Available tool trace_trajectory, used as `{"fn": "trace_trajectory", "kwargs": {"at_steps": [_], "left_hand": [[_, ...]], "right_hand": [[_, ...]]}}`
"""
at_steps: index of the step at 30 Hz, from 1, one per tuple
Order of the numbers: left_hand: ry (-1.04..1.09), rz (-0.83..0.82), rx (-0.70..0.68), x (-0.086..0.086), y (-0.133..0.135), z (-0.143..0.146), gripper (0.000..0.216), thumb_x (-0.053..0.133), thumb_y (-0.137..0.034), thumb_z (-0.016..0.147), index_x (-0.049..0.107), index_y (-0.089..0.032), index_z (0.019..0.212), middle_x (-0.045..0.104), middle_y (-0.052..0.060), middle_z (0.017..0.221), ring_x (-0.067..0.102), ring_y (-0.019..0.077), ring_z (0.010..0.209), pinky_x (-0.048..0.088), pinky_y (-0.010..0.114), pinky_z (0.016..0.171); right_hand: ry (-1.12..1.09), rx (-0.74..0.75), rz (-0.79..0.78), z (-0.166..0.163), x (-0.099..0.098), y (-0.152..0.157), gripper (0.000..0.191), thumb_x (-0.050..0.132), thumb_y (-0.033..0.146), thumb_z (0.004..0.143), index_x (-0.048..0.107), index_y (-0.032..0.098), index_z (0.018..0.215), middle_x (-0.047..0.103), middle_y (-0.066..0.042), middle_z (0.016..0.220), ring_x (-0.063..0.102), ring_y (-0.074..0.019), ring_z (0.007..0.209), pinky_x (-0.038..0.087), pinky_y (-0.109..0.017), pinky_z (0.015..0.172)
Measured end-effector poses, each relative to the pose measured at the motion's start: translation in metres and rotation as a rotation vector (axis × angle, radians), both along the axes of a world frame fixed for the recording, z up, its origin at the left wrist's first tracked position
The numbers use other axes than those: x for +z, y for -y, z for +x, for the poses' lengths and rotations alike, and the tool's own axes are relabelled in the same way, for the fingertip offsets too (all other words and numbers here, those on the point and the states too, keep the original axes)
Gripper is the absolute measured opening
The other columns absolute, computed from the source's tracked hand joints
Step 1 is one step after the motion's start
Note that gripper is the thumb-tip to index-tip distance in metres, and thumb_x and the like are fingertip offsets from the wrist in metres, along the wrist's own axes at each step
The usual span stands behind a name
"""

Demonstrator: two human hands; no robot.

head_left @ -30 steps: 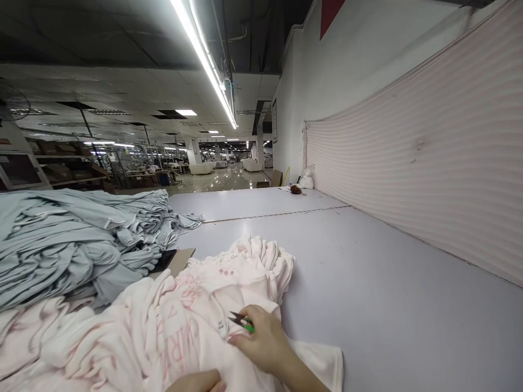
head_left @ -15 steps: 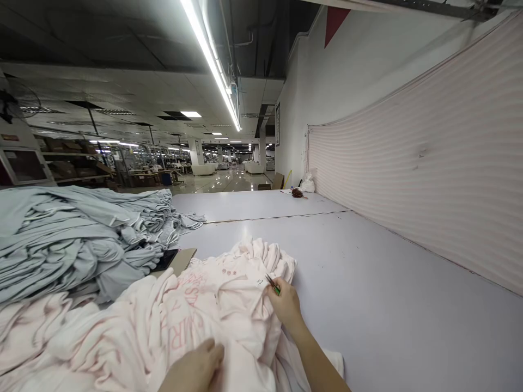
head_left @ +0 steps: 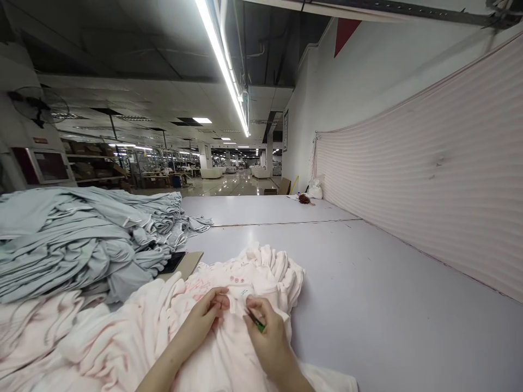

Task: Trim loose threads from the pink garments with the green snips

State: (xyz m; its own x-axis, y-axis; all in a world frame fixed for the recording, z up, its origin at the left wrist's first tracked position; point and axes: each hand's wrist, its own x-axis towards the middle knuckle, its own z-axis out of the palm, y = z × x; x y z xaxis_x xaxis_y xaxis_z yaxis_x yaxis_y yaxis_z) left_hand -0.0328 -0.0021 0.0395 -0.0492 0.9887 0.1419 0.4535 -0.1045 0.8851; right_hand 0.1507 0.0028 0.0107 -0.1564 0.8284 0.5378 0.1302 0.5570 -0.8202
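A pale pink garment (head_left: 223, 340) with red lettering and small round buttons lies on top of a heap of similar pink clothing. My left hand (head_left: 214, 307) is closed in a pinch on a fold of it, just left of a small printed mark. Close by on the right, my right hand (head_left: 267, 332) is closed around small thread snips (head_left: 257, 322) with a green handle. The snips' dark tips point up and left towards the fold. Fingers of the right hand also touch the cloth; the exact grip there is partly hidden.
A large pile of grey-blue garments (head_left: 85, 245) stands to the left. Beside it lie a dark flat object (head_left: 174, 262) and a piece of cardboard (head_left: 191, 265). The pale table (head_left: 368, 305) runs along a striped cloth (head_left: 425, 158) on the right. A brown bundle (head_left: 304, 200) sits far back.
My left hand has moved up and right to pinch the garment. The right hand with the snips has come down and left, close to it. The garment's upper layer has shifted, and the view has turned slightly.
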Motion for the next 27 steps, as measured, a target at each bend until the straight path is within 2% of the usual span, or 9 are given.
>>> {"fn": "trace_trajectory", "kwargs": {"at_steps": [2,4,6,9,13,17,19,24,27], "left_hand": [[0.066,0.004,-0.005,-0.001,-0.001,-0.001,0.045,0.037,-0.046,0.082,0.049,-0.018,0.116,0.064,0.007,0.096,0.06,0.0162,0.065,0.046,0.029,0.059],[0.095,0.003,-0.002,-0.001,-0.003,-0.003,0.048,0.041,-0.047,0.08,0.05,-0.019,0.117,0.063,0.006,0.092,0.06,0.0169,0.065,0.046,0.03,0.058],[0.088,-0.003,0.004,0.001,-0.006,-0.005,0.052,0.046,-0.046,0.078,0.052,-0.019,0.122,0.061,0.002,0.084,0.057,0.0169,0.06,0.046,0.03,0.056],[0.051,0.01,-0.009,0.006,-0.013,-0.006,0.055,0.056,-0.041,0.074,0.057,-0.022,0.125,0.059,-0.001,0.08,0.054,0.0163,0.057,0.044,0.03,0.055],[0.051,0.03,-0.061,0.01,-0.02,-0.004,0.031,0.061,-0.041,0.073,0.068,-0.022,0.097,0.058,-0.001,0.073,0.054,0.0172,0.06,0.042,0.03,0.059],[0.11,-0.003,-0.106,0.006,-0.019,-0.001,0.025,0.056,-0.046,0.079,0.061,-0.021,0.081,0.053,-0.004,0.063,0.05,0.0166,0.058,0.039,0.029,0.057],[0.141,-0.01,-0.12,0.004,-0.016,-0.002,0.027,0.057,-0.048,0.079,0.059,-0.021,0.08,0.052,-0.004,0.065,0.05,0.0157,0.059,0.039,0.029,0.058],[0.189,-0.022,-0.118,0.006,-0.011,-0.001,0.031,0.059,-0.051,0.077,0.059,-0.02,0.08,0.048,-0.006,0.064,0.046,0.0142,0.058,0.037,0.027,0.058],[0.202,-0.016,-0.113,0.009,-0.011,0.002,0.03,0.061,-0.05,0.075,0.057,-0.02,0.074,0.047,-0.006,0.064,0.044,0.0137,0.057,0.036,0.027,0.057]], "right_hand": [[0.09,-0.023,0.003,-0.013,0.0,-0.002,0.024,0.065,0.019,0.077,0.065,0.024,0.101,0.064,-0.011,0.127,0.06,-0.0318,0.118,0.049,-0.041,0.094],[0.142,-0.068,-0.024,-0.023,0.001,-0.011,0.021,0.064,0.016,0.075,0.067,0.022,0.094,0.06,-0.014,0.13,0.061,-0.0358,0.115,0.049,-0.045,0.091],[0.121,-0.071,-0.06,-0.027,0.001,-0.024,0.009,0.059,0.019,0.079,0.066,0.02,0.085,0.063,-0.014,0.118,0.064,-0.0328,0.103,0.05,-0.044,0.085],[0.073,-0.015,-0.085,-0.023,0.003,-0.041,0.015,0.055,0.029,0.086,0.061,0.02,0.076,0.065,-0.008,0.093,0.063,-0.0252,0.087,0.05,-0.036,0.078],[0.057,0.083,-0.116,-0.014,0.004,-0.052,0.024,0.056,0.037,0.089,0.062,0.019,0.074,0.06,0.0,0.07,0.059,-0.0191,0.071,0.048,-0.027,0.062],[0.065,0.077,-0.113,-0.006,0.009,-0.047,0.015,0.062,0.032,0.086,0.064,0.019,0.08,0.063,-0.001,0.078,0.06,-0.0197,0.076,0.047,-0.028,0.068],[0.122,0.004,-0.054,-0.002,0.014,-0.039,0.006,0.066,0.026,0.083,0.065,0.02,0.086,0.063,-0.002,0.087,0.061,-0.0202,0.082,0.047,-0.029,0.074],[0.435,-0.139,0.256,0.005,0.023,-0.022,0.024,0.065,0.014,0.082,0.066,0.025,0.103,0.062,-0.002,0.095,0.063,-0.0201,0.081,0.043,-0.029,0.072],[0.585,-0.225,0.434,0.0,0.024,-0.021,0.024,0.061,0.014,0.085,0.066,0.024,0.106,0.066,-0.005,0.095,0.061,-0.0234,0.079,0.04,-0.034,0.072]]}}
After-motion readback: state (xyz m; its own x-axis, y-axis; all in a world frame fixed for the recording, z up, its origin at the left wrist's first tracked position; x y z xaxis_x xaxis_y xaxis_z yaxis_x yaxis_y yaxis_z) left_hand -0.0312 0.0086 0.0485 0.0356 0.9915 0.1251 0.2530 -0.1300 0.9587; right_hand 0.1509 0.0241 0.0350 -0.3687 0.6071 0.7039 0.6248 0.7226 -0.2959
